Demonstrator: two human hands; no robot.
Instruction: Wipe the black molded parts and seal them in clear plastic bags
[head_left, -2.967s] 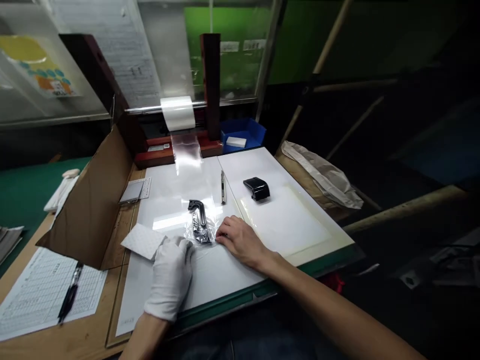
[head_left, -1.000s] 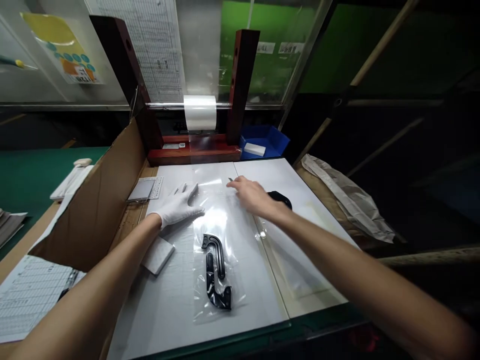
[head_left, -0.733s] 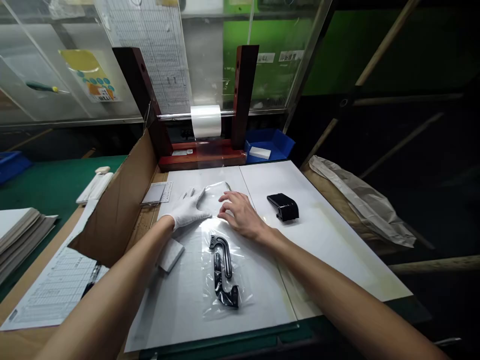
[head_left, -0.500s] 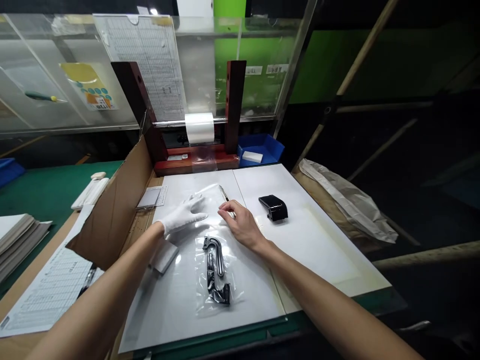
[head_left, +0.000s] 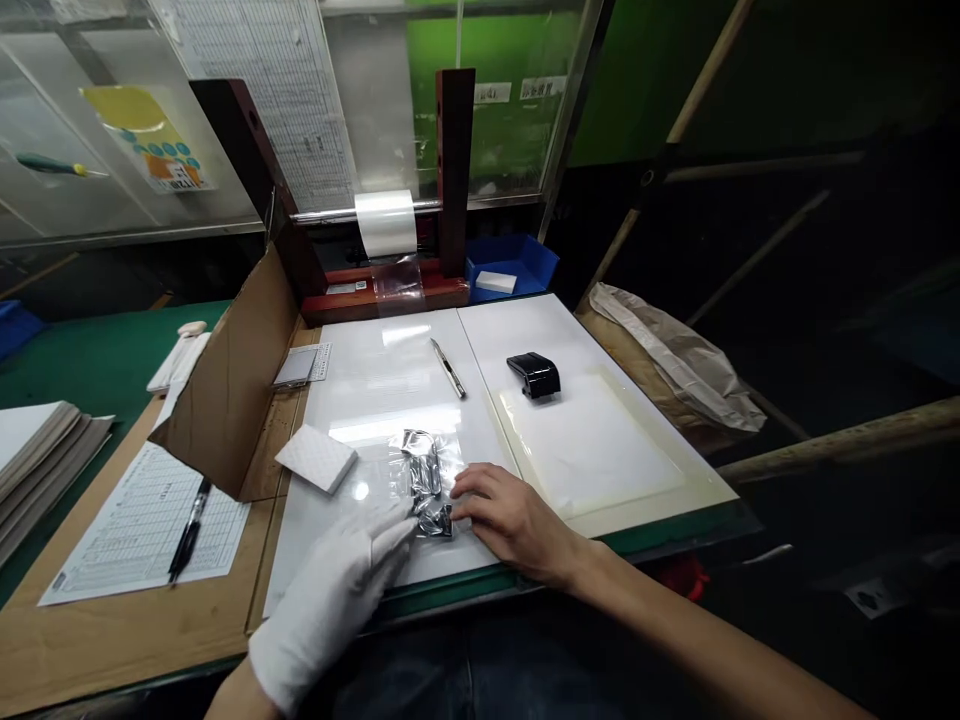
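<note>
A clear plastic bag (head_left: 424, 470) with shiny black parts inside lies on the white work surface (head_left: 352, 385), between my two hands. My left hand (head_left: 337, 580), in a white glove, comes in from the lower left with its fingers stretched out towards the bag's lower left side. From the right, my bare right hand (head_left: 517, 520) has its fingers slightly bent and apart, fingertips at the bag's lower right edge. Whether either hand pinches the plastic cannot be made out. A metal craft knife (head_left: 448, 368) lies beyond the bag. Farther right sits a glossy black curved part (head_left: 535, 375).
A white patterned block (head_left: 316, 458) lies left of the bag. Cardboard (head_left: 232, 385) stands along the left side, by a paper form (head_left: 150, 530) with a black pen (head_left: 189, 530). Behind are a film roll (head_left: 386, 222) on a wooden stand and a blue bin (head_left: 536, 262).
My right hand has let go of the craft knife, which now lies on the surface. Both hands have moved nearer to me, down to the sides of the plastic bag. The view has shifted too.
</note>
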